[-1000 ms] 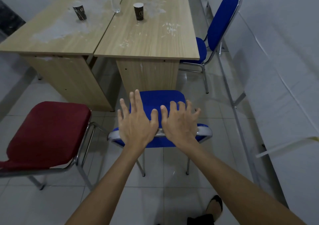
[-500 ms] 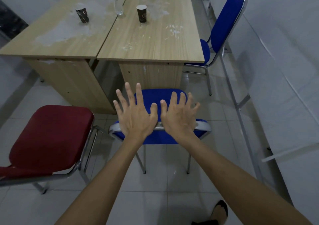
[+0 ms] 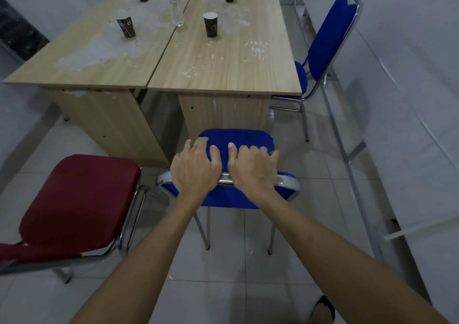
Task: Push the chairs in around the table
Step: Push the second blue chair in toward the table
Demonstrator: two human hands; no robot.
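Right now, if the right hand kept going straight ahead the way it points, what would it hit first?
Probably the wooden end panel of the right-hand table. The right hand grips the backrest of the near blue chair, pointing over the seat towards that panel; depth is hard to judge.

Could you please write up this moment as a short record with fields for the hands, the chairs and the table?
left hand: left hand curled over the top rail of the near blue chair
right hand: right hand curled over the same rail
near blue chair: facing the table's end, seat not under the top
red chair: red chair to the left, out from the table
far blue chair: far blue chair at the table's right side
table: table bearing four cups and a bottle
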